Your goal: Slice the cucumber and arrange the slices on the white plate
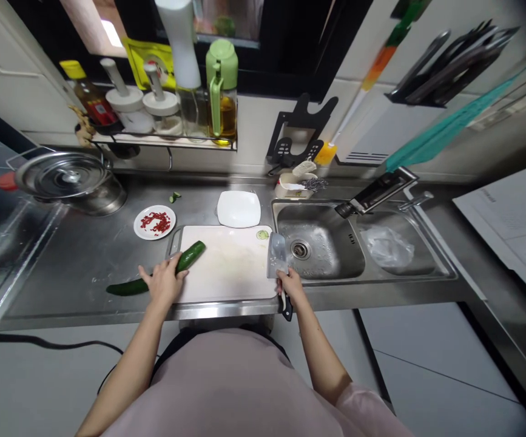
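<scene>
A long green cucumber (188, 257) lies slanted across the left edge of the white cutting board (229, 267). My left hand (165, 282) is closed round its middle, holding it down. My right hand (290, 285) grips the dark handle of a cleaver (276, 256) at the board's right edge, blade flat and pointing away from me. A cucumber slice (263, 234) lies at the board's far right corner.
A small plate of chopped red chilli (155, 222) and an empty white square plate (238, 208) sit behind the board. A steel pot (72, 181) stands at the left. The sink (320, 246) with its tap (376, 191) is at the right. Bottles fill a shelf (162, 136).
</scene>
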A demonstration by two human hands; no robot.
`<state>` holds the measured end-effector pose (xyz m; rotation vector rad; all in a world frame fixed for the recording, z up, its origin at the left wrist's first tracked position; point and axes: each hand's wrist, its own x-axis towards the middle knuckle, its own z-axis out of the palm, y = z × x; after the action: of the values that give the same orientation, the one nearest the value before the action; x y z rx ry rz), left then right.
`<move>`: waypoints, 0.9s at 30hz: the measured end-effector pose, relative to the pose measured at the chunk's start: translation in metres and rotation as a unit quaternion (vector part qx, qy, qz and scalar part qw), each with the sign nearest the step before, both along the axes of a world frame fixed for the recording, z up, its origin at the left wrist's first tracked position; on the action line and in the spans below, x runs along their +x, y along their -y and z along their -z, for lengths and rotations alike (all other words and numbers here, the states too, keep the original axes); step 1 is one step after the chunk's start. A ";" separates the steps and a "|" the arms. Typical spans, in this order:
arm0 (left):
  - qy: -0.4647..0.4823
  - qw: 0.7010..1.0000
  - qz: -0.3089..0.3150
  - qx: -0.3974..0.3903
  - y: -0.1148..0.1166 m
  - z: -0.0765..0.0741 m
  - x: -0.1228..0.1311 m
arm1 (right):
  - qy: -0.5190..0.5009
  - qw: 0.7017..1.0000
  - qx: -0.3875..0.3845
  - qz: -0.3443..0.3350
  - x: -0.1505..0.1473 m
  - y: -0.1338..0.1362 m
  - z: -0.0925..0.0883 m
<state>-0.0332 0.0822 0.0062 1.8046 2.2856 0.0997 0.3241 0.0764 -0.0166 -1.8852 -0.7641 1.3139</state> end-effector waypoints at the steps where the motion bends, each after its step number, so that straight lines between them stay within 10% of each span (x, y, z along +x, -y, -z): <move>1: 0.006 1.000 0.017 0.003 0.003 0.000 0.006 | -0.003 1.000 -0.001 -0.001 0.000 0.000 0.000; 27: 0.098 0.984 0.140 -0.055 -0.007 -0.014 0.005 | -0.016 0.997 0.042 -0.069 -0.028 0.004 -0.010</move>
<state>-0.0283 0.0892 0.0204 1.9429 1.8495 0.0978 0.2965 0.0720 -0.0063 -1.7682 -0.9333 1.3719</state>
